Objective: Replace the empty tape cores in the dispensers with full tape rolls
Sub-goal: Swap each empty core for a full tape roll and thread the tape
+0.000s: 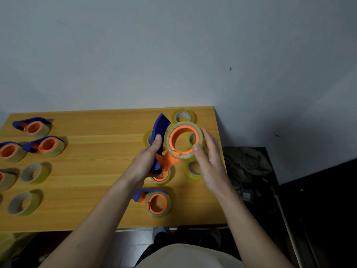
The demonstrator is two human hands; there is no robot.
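Here we see the left hand (149,161) clenched around the blue plastic handle of a tape dispenser (160,136), lifted above the yellowish wooden worktop (100,151) right of its middle. The dispenser's orange plastic hub wears a full roll of clear yellowish tape (184,140), and the right hand (208,157) grasps that roll, thumb on its near rim and fingers along its right side. Beneath the hands lie loose clear tape rolls, one at the far edge (183,116). Near us sits another blue-and-orange dispenser loaded with tape (154,202). At the left, three loaded dispensers rest toward the far side, one farthest (33,126), and two clear rolls with white honeycomb-patterned cores (33,173) lie nearer.
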